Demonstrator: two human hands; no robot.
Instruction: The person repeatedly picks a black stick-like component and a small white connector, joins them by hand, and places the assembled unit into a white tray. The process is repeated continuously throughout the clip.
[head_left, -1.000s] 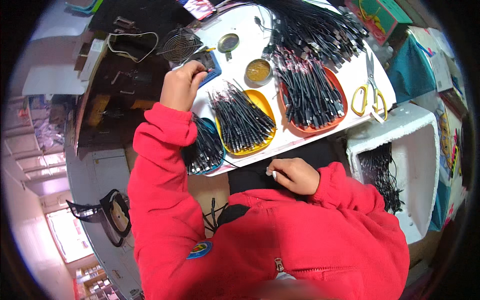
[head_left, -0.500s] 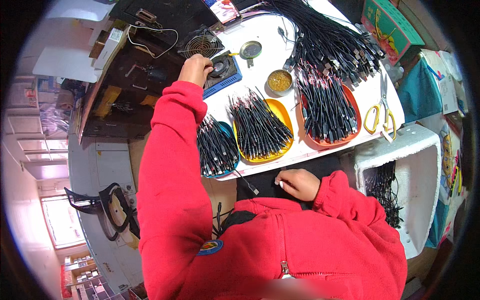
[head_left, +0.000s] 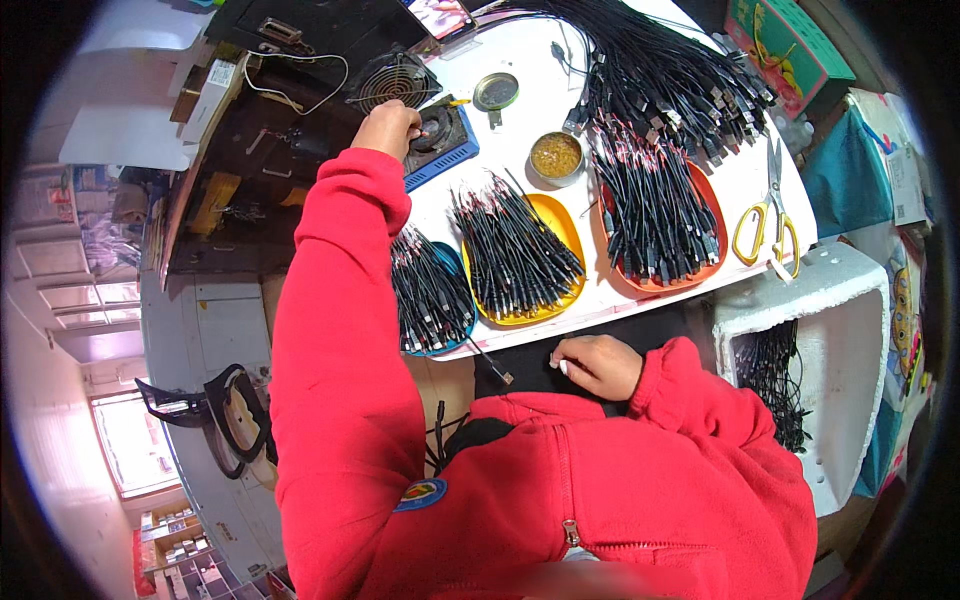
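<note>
My left hand point(head_left: 390, 128) reaches over the near-left corner of a blue box-shaped device point(head_left: 455, 152) with a dark top and a round pot. Its fingers are pinched together by the pot, and whatever they hold is hidden. My right hand point(head_left: 600, 366) rests at the table's front edge near my lap, fingers curled in; a small white spot shows by the thumb. Short black USB cables with bared ends fill a blue tray point(head_left: 462, 338), a yellow tray point(head_left: 577, 228) and an orange tray point(head_left: 716, 215). One loose cable end point(head_left: 506, 378) hangs over the edge.
Past the trays are a tin of amber material point(head_left: 556, 157), a round lid point(head_left: 496, 91), a fan with a grille point(head_left: 396, 82) and a big cable bundle point(head_left: 650, 60). Yellow-handled scissors point(head_left: 770, 215) lie right, above a white foam box point(head_left: 850, 330) containing more cables.
The whole view has shifted slightly. My left hand stays at the blue device and my right hand holds its curled pose; nothing else visibly moves.
</note>
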